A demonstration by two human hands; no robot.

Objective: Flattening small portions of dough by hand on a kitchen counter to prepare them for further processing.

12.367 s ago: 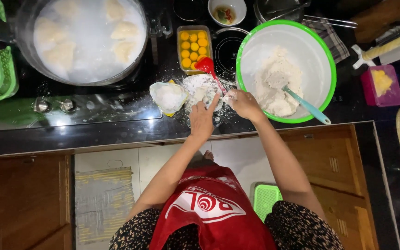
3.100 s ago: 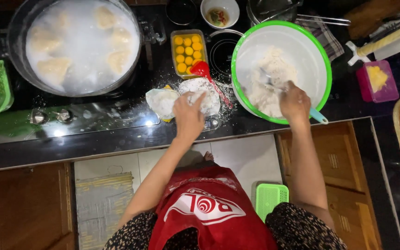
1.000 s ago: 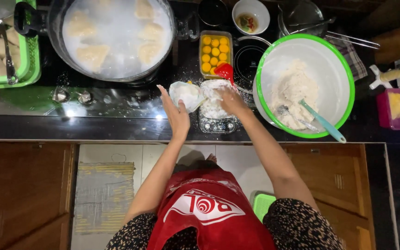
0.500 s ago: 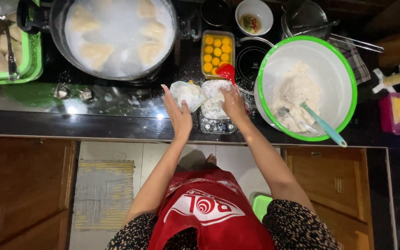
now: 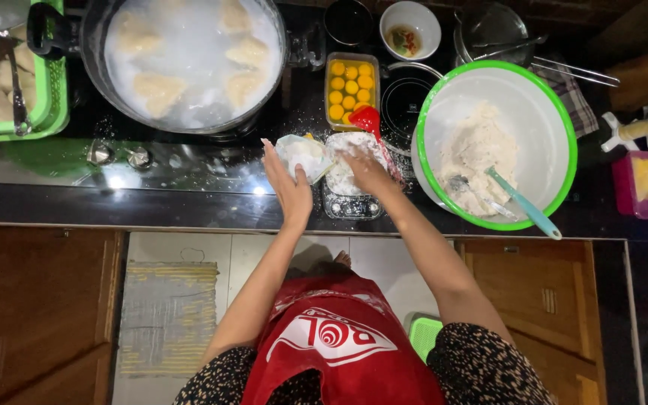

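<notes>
Two hands (image 5: 288, 187), two bowls (image 5: 556, 120), one pot (image 5: 99, 60).
</notes>
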